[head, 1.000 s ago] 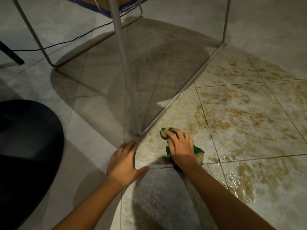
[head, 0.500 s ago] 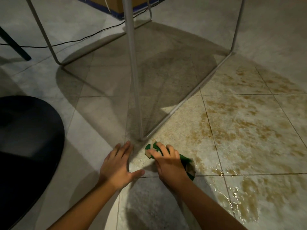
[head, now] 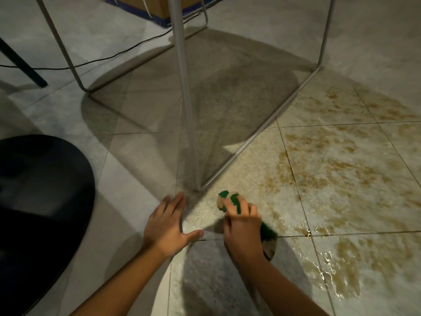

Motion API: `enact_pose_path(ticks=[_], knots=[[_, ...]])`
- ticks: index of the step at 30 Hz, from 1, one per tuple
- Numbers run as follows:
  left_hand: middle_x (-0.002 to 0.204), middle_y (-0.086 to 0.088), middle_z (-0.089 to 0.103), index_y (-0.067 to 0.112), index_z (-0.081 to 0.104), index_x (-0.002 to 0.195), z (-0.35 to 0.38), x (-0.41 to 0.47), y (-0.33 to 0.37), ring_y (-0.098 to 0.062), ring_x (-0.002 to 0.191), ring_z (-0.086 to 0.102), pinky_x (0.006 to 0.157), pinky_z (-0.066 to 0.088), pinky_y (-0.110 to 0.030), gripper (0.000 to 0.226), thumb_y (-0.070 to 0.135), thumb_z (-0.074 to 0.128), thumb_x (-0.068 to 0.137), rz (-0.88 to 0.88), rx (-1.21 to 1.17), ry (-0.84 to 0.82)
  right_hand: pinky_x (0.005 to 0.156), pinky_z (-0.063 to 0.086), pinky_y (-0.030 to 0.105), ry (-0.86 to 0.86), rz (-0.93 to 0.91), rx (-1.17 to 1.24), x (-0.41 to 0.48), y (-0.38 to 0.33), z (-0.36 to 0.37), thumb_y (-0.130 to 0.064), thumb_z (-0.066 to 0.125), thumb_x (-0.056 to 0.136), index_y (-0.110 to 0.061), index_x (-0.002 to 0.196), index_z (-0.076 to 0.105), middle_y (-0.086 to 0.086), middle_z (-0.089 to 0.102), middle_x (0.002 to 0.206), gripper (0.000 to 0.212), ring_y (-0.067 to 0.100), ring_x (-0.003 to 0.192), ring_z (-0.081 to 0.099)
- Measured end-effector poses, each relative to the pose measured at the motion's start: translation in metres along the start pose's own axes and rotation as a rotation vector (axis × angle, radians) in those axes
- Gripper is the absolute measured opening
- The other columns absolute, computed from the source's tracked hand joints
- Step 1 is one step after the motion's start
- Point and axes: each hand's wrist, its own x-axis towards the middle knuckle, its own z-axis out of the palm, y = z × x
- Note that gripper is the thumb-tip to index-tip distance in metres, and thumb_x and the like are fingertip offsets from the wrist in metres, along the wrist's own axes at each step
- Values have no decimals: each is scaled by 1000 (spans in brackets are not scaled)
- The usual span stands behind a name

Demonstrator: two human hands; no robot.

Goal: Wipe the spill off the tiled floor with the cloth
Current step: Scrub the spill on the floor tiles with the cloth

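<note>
The right hand point(head: 242, 226) presses down, fingers curled around the green cloth point(head: 230, 200) on the tiled floor point(head: 141, 169). The left hand point(head: 167, 226) lies flat beside it, fingers spread, holding nothing. Just ahead stands the corner of a metal frame point(head: 198, 187). The brown spill point(head: 337, 179) spreads over open tiles to the right; a dark chair seat point(head: 41, 201) crowds the left
</note>
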Motion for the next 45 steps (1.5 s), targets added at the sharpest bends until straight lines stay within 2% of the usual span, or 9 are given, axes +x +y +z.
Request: enact_pose_path(ticks=[3,6,9,17,24,30,33,39,45], knots=[[159,13,-4,29,5,151,1,1,0,-15,147,-1,117,10,-29,143,95,-22,27,-6,16,1,62,48,34,-48,-147,47,-2,-8,3,-19,61,64,-29,107,56,5,61,110,45,22,88,49],[159,13,-5,29,3,151,0,0,1,-15,147,-2,117,8,-29,136,96,-3,33,-15,7,-18,61,47,31,-61,-240,74,17,-1,9,-19,44,74,-26,106,62,6,63,108,37,22,86,47],[158,14,-6,29,2,151,-1,0,2,-15,147,-2,117,9,-29,142,98,-9,28,-21,6,-23,55,47,34,-42,-167,89,38,9,13,-22,39,75,-22,99,69,8,65,99,39,26,79,54],[158,14,-2,29,4,151,-2,-2,2,-16,147,0,116,14,-33,142,96,-20,28,-12,-6,9,66,45,34,39,68,58,19,29,-4,-19,41,82,-14,105,68,10,63,105,36,27,81,56],[159,13,0,29,7,151,0,0,2,-15,147,2,116,16,-33,144,96,-21,26,-23,1,13,66,49,36,-11,-86,-22,-27,17,-11,-25,40,82,-22,114,48,7,64,104,33,24,87,44],[159,12,-3,27,4,151,-1,-2,4,-15,147,-1,116,13,-32,146,95,-22,24,-29,27,-12,66,48,35,-58,-122,-22,4,34,-4,-15,56,75,-14,111,65,7,65,105,36,24,83,56],[159,10,2,25,7,151,-1,-4,5,-16,147,0,117,12,-32,135,95,0,36,-32,-5,-23,72,49,35,-30,-1,48,9,39,-6,-23,43,87,-13,113,65,4,64,112,35,23,88,55],[151,2,30,20,32,145,5,-18,19,-17,139,25,113,21,-31,88,73,41,75,67,-151,136,84,50,36,-112,70,77,-12,46,-28,-39,42,87,-10,111,65,3,64,114,43,22,99,58],[158,5,15,18,21,150,16,-24,54,-18,146,13,116,11,-32,108,82,21,63,180,-124,76,99,41,41,-222,-16,45,-59,55,-50,-51,31,93,-16,129,50,2,54,132,53,22,118,48]])
